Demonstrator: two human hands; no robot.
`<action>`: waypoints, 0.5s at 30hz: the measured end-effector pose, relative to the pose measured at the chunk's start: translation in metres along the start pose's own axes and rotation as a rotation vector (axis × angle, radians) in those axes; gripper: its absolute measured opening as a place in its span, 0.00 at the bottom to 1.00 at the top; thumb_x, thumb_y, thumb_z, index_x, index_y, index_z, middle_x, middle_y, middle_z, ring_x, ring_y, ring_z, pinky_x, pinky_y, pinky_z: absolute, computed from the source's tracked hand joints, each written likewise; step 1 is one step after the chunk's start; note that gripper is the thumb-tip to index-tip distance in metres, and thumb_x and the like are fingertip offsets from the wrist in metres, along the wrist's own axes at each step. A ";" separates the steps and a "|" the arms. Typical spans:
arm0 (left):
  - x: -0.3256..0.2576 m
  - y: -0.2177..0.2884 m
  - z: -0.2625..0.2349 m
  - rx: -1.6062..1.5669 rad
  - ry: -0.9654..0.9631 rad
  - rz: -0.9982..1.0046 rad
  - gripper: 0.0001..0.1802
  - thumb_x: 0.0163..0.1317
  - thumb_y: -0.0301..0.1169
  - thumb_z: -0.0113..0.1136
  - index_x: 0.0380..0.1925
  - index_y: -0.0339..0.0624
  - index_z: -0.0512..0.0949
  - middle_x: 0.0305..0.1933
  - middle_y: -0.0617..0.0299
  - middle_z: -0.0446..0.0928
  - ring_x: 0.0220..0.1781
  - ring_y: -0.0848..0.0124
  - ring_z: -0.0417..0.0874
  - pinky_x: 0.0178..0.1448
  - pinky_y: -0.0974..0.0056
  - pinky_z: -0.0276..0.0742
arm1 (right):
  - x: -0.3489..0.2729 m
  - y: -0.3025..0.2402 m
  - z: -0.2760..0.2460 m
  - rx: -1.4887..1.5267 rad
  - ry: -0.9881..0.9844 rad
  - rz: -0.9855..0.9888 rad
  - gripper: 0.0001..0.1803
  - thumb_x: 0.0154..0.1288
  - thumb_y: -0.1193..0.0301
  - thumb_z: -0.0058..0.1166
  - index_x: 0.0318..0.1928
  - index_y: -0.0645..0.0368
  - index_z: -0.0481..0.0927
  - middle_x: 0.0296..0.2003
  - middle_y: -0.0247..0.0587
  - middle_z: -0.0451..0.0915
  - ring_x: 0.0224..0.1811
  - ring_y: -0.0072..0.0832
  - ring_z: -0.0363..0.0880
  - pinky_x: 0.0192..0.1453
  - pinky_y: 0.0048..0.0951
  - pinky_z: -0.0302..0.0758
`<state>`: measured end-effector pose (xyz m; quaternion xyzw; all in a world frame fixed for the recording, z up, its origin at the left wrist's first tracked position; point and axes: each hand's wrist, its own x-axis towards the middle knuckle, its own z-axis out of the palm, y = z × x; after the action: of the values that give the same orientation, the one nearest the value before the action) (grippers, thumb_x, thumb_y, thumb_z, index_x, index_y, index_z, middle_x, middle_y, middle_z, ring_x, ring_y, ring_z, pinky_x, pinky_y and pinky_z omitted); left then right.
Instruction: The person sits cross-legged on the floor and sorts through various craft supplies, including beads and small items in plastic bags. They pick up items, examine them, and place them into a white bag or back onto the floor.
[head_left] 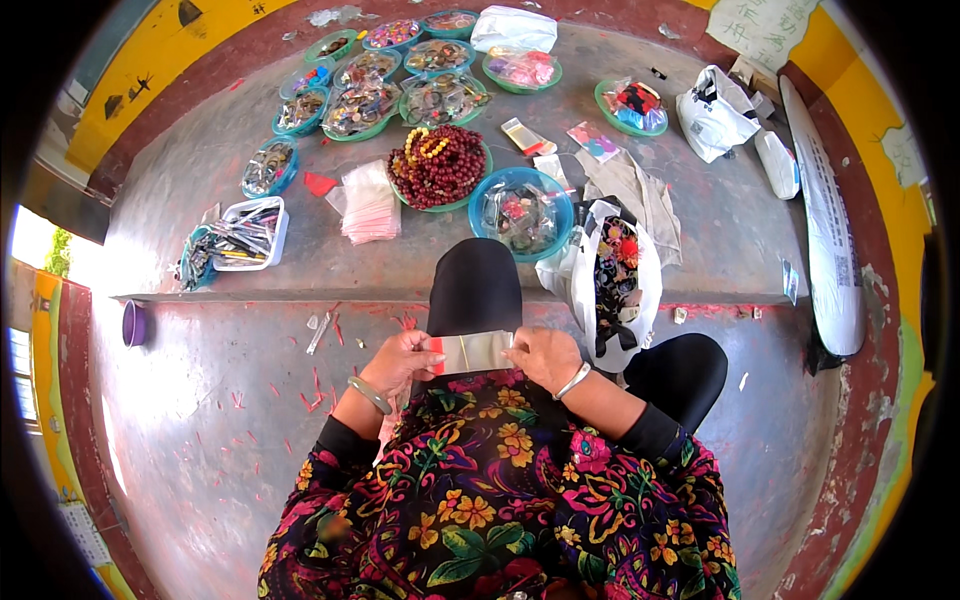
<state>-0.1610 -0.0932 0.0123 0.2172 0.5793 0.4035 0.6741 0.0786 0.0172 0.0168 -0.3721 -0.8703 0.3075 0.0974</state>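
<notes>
Over my lap, a small clear plastic bag (484,353) with a red strip at its left end is stretched between my two hands. A thin yellowish line shows across its middle; what it is I cannot make out. My left hand (398,362) pinches the red end. The fingers of my right hand (546,357) are closed on the opposite end. Past my knee lies a stack of similar bags with pinkish edges (370,205). Beside it, a green basin (489,170) is heaped with dark red bead strings (440,172).
A blue basin (563,192) of bagged trinkets stands ahead. Right of my knee is an open white bag (648,285) of hair ornaments. A white tray (281,228) of pens sits left. Several filled basins cover the far platform, whose front edge (380,300) crosses before me.
</notes>
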 end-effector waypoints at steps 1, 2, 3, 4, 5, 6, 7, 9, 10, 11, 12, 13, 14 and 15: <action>0.000 0.001 0.000 0.000 0.000 0.002 0.10 0.54 0.27 0.61 0.37 0.41 0.74 0.29 0.69 0.75 0.27 0.83 0.76 0.31 0.77 0.76 | 0.000 0.000 0.000 0.026 0.028 -0.007 0.12 0.54 0.60 0.53 0.23 0.55 0.75 0.20 0.44 0.76 0.24 0.45 0.76 0.27 0.42 0.71; 0.000 0.001 0.001 0.000 0.000 0.003 0.10 0.54 0.27 0.61 0.37 0.42 0.74 0.29 0.69 0.75 0.27 0.83 0.76 0.31 0.78 0.76 | -0.001 -0.001 -0.001 0.055 0.041 -0.008 0.12 0.53 0.61 0.54 0.23 0.55 0.75 0.19 0.43 0.76 0.24 0.44 0.76 0.27 0.42 0.71; 0.000 0.001 0.001 0.002 0.001 0.004 0.10 0.54 0.27 0.61 0.36 0.42 0.74 0.28 0.69 0.75 0.27 0.83 0.76 0.31 0.78 0.76 | -0.001 -0.002 -0.002 0.083 0.053 -0.011 0.12 0.52 0.61 0.56 0.22 0.56 0.75 0.19 0.42 0.76 0.24 0.43 0.76 0.27 0.41 0.71; 0.000 0.001 0.001 0.003 0.002 0.006 0.10 0.54 0.27 0.61 0.36 0.42 0.74 0.28 0.70 0.75 0.27 0.83 0.76 0.31 0.78 0.76 | -0.001 -0.003 -0.002 0.112 0.065 -0.014 0.12 0.51 0.62 0.57 0.22 0.56 0.74 0.18 0.42 0.75 0.24 0.43 0.76 0.27 0.40 0.71; 0.000 0.001 0.001 0.004 0.003 0.007 0.10 0.54 0.27 0.61 0.36 0.42 0.74 0.28 0.70 0.75 0.26 0.83 0.76 0.31 0.78 0.76 | 0.000 -0.002 -0.002 0.141 0.057 0.007 0.12 0.51 0.62 0.57 0.22 0.56 0.74 0.19 0.42 0.75 0.24 0.42 0.76 0.27 0.40 0.71; 0.000 0.000 0.001 0.010 0.004 0.007 0.09 0.54 0.27 0.61 0.36 0.42 0.74 0.28 0.70 0.75 0.26 0.83 0.75 0.31 0.78 0.76 | 0.001 -0.001 -0.001 0.171 0.050 0.029 0.12 0.51 0.62 0.57 0.22 0.56 0.74 0.19 0.42 0.75 0.24 0.42 0.76 0.28 0.39 0.71; 0.001 0.000 0.001 0.016 0.004 0.007 0.09 0.54 0.27 0.61 0.35 0.42 0.73 0.28 0.70 0.75 0.26 0.83 0.75 0.31 0.78 0.76 | 0.002 0.000 -0.001 0.201 0.043 0.051 0.12 0.50 0.62 0.57 0.22 0.56 0.74 0.19 0.41 0.75 0.25 0.41 0.76 0.28 0.39 0.71; 0.001 0.000 0.001 0.023 0.005 0.008 0.09 0.54 0.27 0.61 0.35 0.42 0.73 0.28 0.70 0.75 0.26 0.83 0.75 0.31 0.78 0.75 | 0.002 -0.001 -0.004 0.188 0.013 0.099 0.12 0.50 0.62 0.58 0.23 0.57 0.74 0.20 0.41 0.76 0.25 0.41 0.76 0.28 0.38 0.71; 0.000 0.001 0.001 0.024 0.006 0.009 0.09 0.54 0.27 0.61 0.34 0.42 0.73 0.28 0.70 0.75 0.26 0.83 0.75 0.31 0.78 0.75 | 0.002 -0.002 -0.005 0.181 -0.003 0.122 0.12 0.50 0.62 0.58 0.23 0.57 0.74 0.20 0.41 0.76 0.25 0.40 0.77 0.28 0.38 0.71; 0.000 0.001 0.002 0.025 0.007 0.010 0.09 0.54 0.27 0.61 0.34 0.42 0.73 0.28 0.70 0.75 0.26 0.83 0.75 0.30 0.78 0.75 | 0.002 -0.003 -0.006 0.179 0.001 0.109 0.12 0.50 0.63 0.58 0.23 0.57 0.74 0.20 0.41 0.76 0.25 0.40 0.77 0.28 0.38 0.71; -0.001 0.002 0.002 0.028 0.011 0.010 0.08 0.54 0.27 0.61 0.34 0.42 0.73 0.27 0.70 0.75 0.26 0.83 0.75 0.30 0.78 0.75 | 0.001 -0.005 -0.006 0.177 0.005 0.096 0.11 0.49 0.63 0.58 0.23 0.57 0.74 0.21 0.41 0.76 0.26 0.40 0.77 0.28 0.38 0.71; -0.001 0.002 0.003 0.031 0.014 0.010 0.08 0.54 0.27 0.61 0.34 0.42 0.73 0.27 0.70 0.75 0.26 0.83 0.75 0.30 0.77 0.75 | 0.001 -0.006 -0.005 0.174 0.008 0.084 0.11 0.49 0.64 0.58 0.23 0.57 0.74 0.21 0.41 0.76 0.26 0.40 0.77 0.28 0.38 0.71; 0.000 0.002 0.003 0.033 0.017 0.010 0.08 0.54 0.27 0.61 0.34 0.42 0.73 0.27 0.69 0.75 0.26 0.83 0.75 0.30 0.77 0.75 | 0.001 -0.006 -0.004 0.172 0.027 0.063 0.11 0.49 0.64 0.58 0.23 0.57 0.74 0.21 0.41 0.76 0.26 0.40 0.77 0.28 0.38 0.71; 0.000 0.002 0.003 0.034 0.015 0.008 0.09 0.54 0.28 0.62 0.34 0.42 0.73 0.27 0.69 0.75 0.26 0.83 0.75 0.30 0.77 0.75 | 0.001 -0.006 -0.003 0.169 0.046 0.042 0.11 0.49 0.65 0.58 0.24 0.57 0.73 0.20 0.41 0.76 0.25 0.40 0.77 0.28 0.38 0.71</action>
<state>-0.1587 -0.0916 0.0151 0.2280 0.5905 0.3979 0.6641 0.0757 0.0159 0.0226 -0.3878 -0.8308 0.3732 0.1421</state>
